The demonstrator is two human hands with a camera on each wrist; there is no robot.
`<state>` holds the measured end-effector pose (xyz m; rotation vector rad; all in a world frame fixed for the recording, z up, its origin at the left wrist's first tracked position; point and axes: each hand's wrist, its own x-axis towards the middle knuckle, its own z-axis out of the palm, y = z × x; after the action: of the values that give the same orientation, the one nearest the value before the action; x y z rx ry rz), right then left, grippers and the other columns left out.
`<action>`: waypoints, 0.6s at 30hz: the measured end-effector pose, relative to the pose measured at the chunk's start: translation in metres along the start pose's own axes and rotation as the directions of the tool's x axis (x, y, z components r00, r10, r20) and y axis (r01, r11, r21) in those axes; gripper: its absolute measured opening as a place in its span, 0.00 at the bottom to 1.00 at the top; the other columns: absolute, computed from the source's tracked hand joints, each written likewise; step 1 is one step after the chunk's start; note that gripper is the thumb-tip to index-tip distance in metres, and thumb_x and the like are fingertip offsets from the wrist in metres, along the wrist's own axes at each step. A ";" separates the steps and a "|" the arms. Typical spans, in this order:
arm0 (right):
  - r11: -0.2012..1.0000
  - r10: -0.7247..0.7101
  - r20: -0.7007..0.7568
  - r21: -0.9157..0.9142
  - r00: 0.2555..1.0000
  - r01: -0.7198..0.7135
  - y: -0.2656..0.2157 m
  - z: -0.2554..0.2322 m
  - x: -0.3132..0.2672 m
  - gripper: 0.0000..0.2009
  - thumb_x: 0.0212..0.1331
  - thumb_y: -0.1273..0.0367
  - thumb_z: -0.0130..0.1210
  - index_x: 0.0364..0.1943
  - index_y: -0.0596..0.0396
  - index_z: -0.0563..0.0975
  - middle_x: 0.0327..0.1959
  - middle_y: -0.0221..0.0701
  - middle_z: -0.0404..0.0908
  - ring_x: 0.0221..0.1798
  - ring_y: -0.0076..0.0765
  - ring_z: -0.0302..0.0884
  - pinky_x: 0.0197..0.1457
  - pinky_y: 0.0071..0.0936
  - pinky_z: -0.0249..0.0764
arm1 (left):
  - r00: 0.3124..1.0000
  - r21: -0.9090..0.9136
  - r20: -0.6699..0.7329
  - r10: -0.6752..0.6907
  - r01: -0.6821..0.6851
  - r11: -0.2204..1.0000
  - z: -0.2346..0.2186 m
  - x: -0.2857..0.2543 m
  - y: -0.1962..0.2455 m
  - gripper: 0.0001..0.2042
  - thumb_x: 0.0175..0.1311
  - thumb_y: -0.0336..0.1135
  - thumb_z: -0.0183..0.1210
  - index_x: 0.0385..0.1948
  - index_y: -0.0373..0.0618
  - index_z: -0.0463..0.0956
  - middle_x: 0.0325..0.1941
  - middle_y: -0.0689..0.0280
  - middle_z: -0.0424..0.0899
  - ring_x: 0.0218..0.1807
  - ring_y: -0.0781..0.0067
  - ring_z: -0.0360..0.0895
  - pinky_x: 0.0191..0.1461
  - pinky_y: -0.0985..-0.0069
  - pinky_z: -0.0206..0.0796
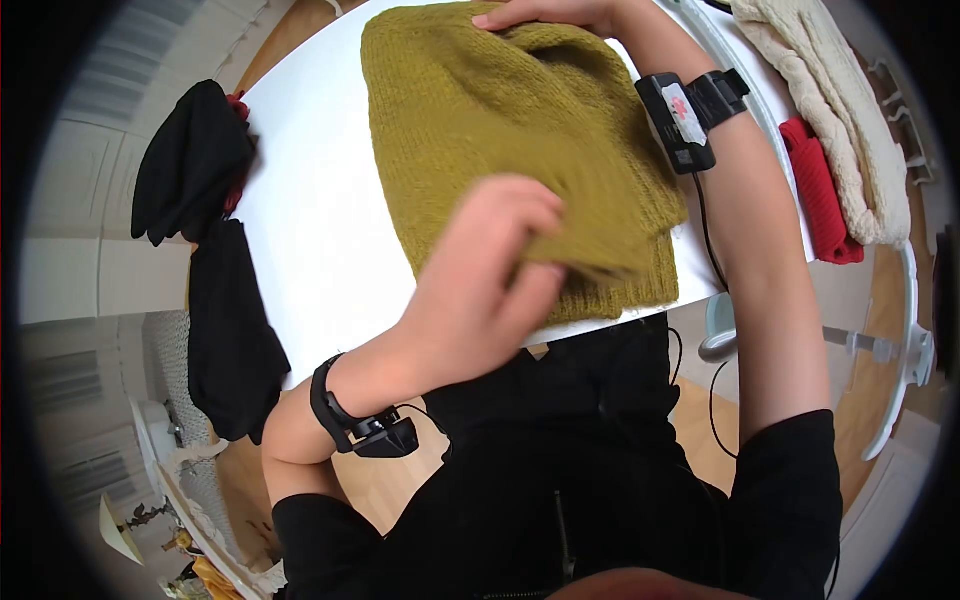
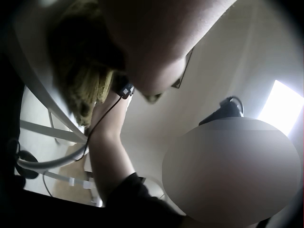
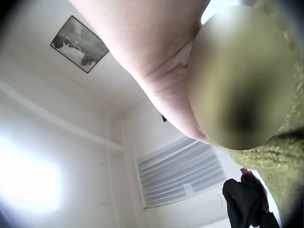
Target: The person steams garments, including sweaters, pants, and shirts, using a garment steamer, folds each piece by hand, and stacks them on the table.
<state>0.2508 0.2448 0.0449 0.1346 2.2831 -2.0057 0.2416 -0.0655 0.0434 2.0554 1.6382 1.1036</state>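
Note:
A mustard-green knitted sweater (image 1: 430, 110) is spread, partly folded, over the white table (image 1: 310, 200) in the head view, its ribbed lower edge near the body. My left hand (image 1: 480, 270), blurred by motion, has its fingers curled on a raised fold of the knit at the near side. At the far edge my right hand (image 1: 570, 12) grips the cloth, thumb on top, the other fingers cut off by the frame. The left wrist view shows the sweater (image 2: 80, 80) dark and dim. Green knit (image 3: 280, 171) fills the right side of the right wrist view, beside the palm.
At the left table edge lie a black garment (image 1: 190, 165) with red beneath it and another black cloth (image 1: 230, 330) hanging over. To the right, a red knit (image 1: 822, 195) and a cream knit (image 1: 830, 110) are stacked. A cable (image 1: 708, 235) runs from the right wrist camera.

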 end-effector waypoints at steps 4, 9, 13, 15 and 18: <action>0.885 0.000 -0.180 -0.459 0.984 -0.084 -0.008 -0.011 -0.006 0.27 0.69 0.57 0.50 0.67 0.57 0.67 0.64 0.44 0.73 0.65 0.40 0.72 0.67 0.40 0.67 | 0.939 0.100 0.339 0.064 -0.104 0.990 -0.007 0.005 0.007 0.08 0.62 0.30 0.61 0.40 0.41 0.75 0.54 0.56 0.76 0.56 0.54 0.73 0.59 0.67 0.65; 0.686 0.013 -0.369 -0.673 0.929 -0.277 0.004 -0.012 -0.003 0.45 0.58 0.30 0.44 0.56 0.61 0.78 0.50 0.44 0.83 0.52 0.39 0.81 0.58 0.33 0.75 | 0.914 -0.204 -0.166 -0.370 0.335 0.920 -0.061 0.028 -0.052 0.10 0.69 0.36 0.57 0.42 0.39 0.78 0.39 0.63 0.81 0.42 0.74 0.77 0.48 0.76 0.69; 0.665 0.077 -0.359 -0.677 0.930 -0.317 -0.001 0.003 -0.003 0.51 0.51 0.27 0.49 0.48 0.72 0.79 0.41 0.49 0.84 0.42 0.43 0.81 0.50 0.36 0.75 | 0.626 -0.097 -0.444 -0.641 0.677 0.729 -0.096 0.055 -0.181 0.26 0.66 0.48 0.58 0.55 0.33 0.72 0.49 0.57 0.79 0.49 0.67 0.76 0.52 0.73 0.69; 0.642 0.067 -0.323 -0.711 0.944 -0.288 0.003 0.002 -0.002 0.46 0.52 0.32 0.56 0.46 0.71 0.80 0.33 0.41 0.82 0.35 0.35 0.78 0.44 0.34 0.74 | 0.517 -0.376 -0.187 -0.835 0.748 0.547 -0.110 0.068 -0.205 0.25 0.68 0.48 0.57 0.54 0.33 0.73 0.48 0.59 0.81 0.46 0.68 0.77 0.52 0.72 0.69; 0.748 0.012 -0.294 -0.632 0.956 -0.204 0.029 -0.012 0.009 0.40 0.53 0.38 0.61 0.46 0.70 0.80 0.30 0.35 0.81 0.32 0.27 0.75 0.39 0.28 0.73 | 0.616 -0.524 -0.036 -0.787 0.659 0.540 -0.115 0.090 -0.207 0.23 0.69 0.46 0.58 0.52 0.32 0.75 0.46 0.60 0.83 0.44 0.69 0.78 0.50 0.70 0.70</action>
<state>0.2456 0.2606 0.0173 0.4958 2.9206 -1.0612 0.0199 0.0557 0.0215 0.7554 1.8381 1.2846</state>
